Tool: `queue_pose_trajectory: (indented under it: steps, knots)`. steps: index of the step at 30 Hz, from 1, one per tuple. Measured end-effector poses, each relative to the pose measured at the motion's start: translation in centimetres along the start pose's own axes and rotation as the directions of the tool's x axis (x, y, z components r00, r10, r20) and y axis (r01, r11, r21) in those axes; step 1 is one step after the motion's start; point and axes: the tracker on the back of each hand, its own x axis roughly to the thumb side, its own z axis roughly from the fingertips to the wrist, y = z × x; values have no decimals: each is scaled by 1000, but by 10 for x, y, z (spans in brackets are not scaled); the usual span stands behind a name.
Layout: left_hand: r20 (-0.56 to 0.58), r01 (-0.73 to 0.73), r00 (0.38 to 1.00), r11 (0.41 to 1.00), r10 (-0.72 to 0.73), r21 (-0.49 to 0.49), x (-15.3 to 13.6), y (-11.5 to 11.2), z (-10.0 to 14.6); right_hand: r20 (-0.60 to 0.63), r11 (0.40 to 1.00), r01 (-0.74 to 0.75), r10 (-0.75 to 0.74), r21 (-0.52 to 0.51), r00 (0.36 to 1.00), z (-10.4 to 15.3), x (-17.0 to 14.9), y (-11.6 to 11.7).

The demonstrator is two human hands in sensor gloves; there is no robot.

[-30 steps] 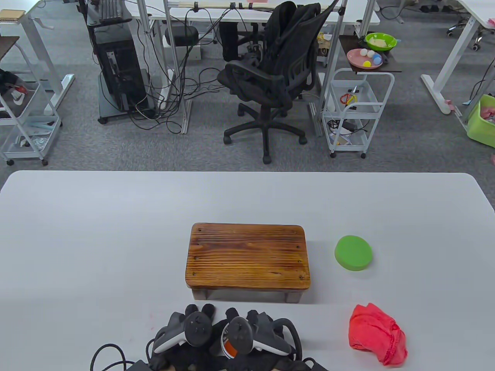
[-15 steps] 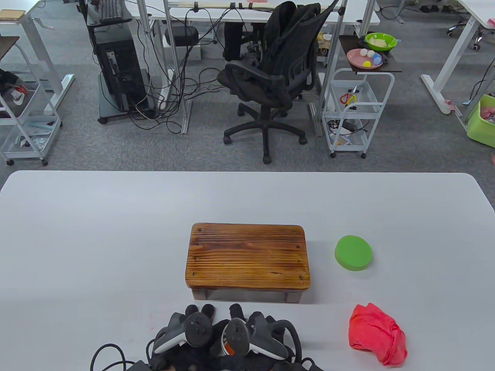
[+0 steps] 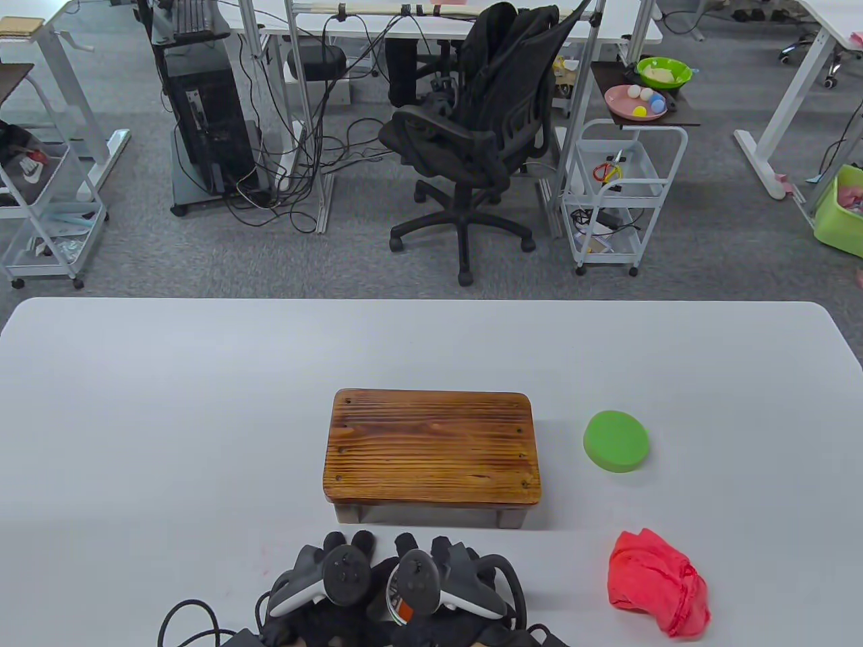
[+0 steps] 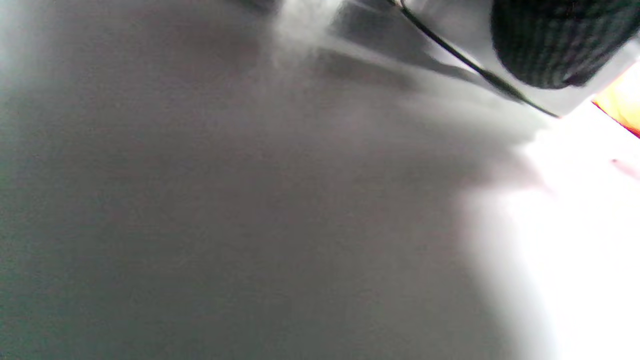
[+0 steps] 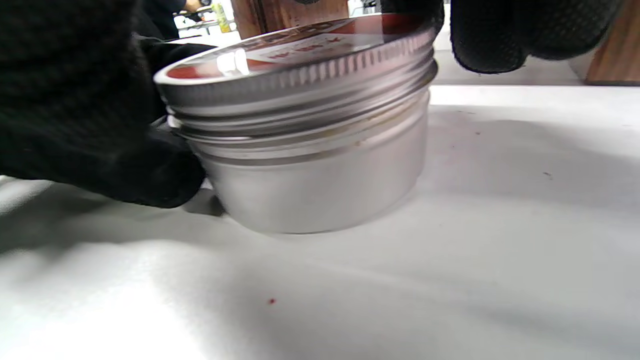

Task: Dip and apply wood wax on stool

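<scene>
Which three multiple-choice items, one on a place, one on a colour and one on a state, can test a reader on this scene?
1. Where does the green sponge lie?
A. to the right of the stool
B. on the stool
C. between the hands

2. What colour is the cloth?
A. blue
B. red
C. white

3. How is the lid of the tin?
A. on the tin
B. on the stool
C. under the cloth

Answers: 1 A, the sponge lies on the table beside the stool; 2 B, it shows bright red; 3 A, the right wrist view shows it tilted on the tin's thread.
</scene>
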Motion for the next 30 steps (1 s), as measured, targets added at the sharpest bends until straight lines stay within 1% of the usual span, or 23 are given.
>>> queue_pose_trajectory:
  steps: [4,6,8,11,14,18,20,22,24,25,28,30]
  knots:
    - [-1,0,1000,1000,0,0,0,0,0,-40,997,-38,35,-70,999,2,2,-2]
    - [-2,-1,1000,1000,1,1,1,0,0,-30,998,-41,39,-58,999,1,4,-1]
    - [-1,0,1000,1000,0,-1,1,-1,0,-15,996,-55,54,-67,998,1,6,-1]
    - [-1,0,1000,1000,0,-1,1,-1,-1,19,999,-32,33,-44,999,0,5,-1]
    - [-1,2,1000,1000,-2,-5,2,-1,-1,73,1000,1,-3,20,997,-2,5,-1]
    - [-1,4,1000,1000,-4,-9,2,-1,-1,88,997,23,-29,71,996,-3,2,-1]
    - [-1,4,1000,1000,-4,-9,2,-1,-1,59,998,33,-36,52,998,-2,0,-1]
    - [-1,5,1000,1000,-5,-9,2,-1,-1,-10,1000,-10,10,4,1000,0,0,-1]
    - [-1,4,1000,1000,-4,-8,2,-1,0,-39,999,-25,23,-26,999,0,0,-2]
    - [0,5,1000,1000,-5,-7,2,-1,0,-42,1000,-22,22,-9,999,-1,1,-1]
    - [0,1,1000,1000,-1,-3,2,-1,0,-19,999,-24,23,-30,1000,-1,3,-1]
    - [0,1,1000,1000,-1,-2,2,-1,0,6,1000,-10,10,-10,1000,-1,3,-1]
